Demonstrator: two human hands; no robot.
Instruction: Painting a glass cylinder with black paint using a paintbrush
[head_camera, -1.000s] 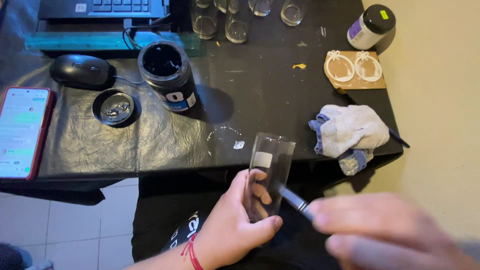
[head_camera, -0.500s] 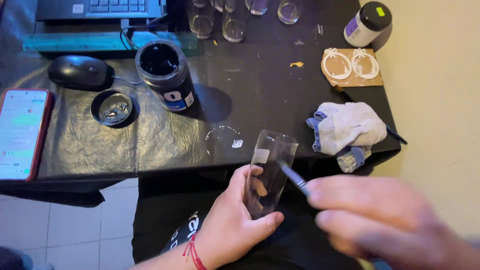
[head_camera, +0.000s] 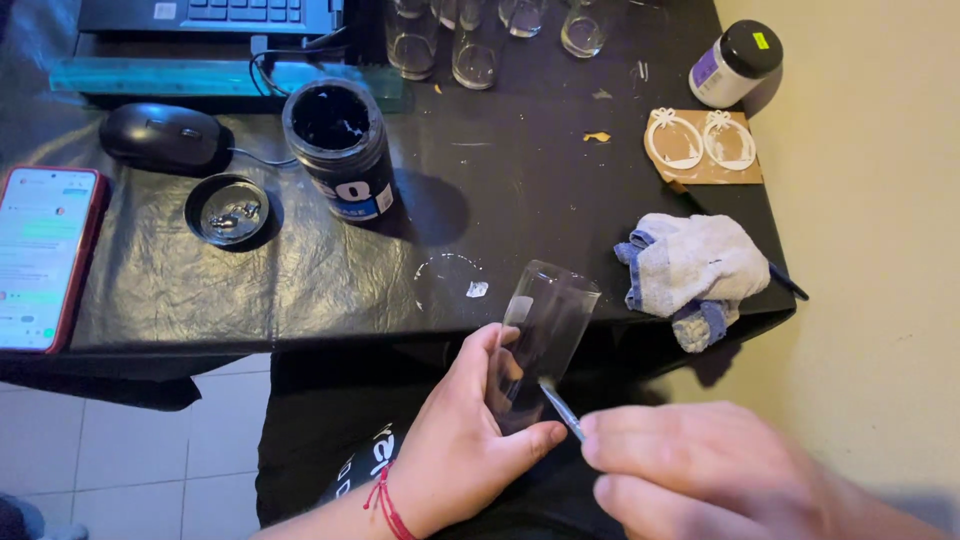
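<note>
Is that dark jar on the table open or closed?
Open. The dark jar stands upright with its mouth uncovered, so the black inside shows. A round lid lies flat on the table to its left, apart from it.

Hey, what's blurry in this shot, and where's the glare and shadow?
Head view: the right hand is smeared and soft at the bottom edge; the left hand and clear glass are sharper. Light glints off the wrinkled black table cover, and the open black jar throws a shadow to its right.
</note>
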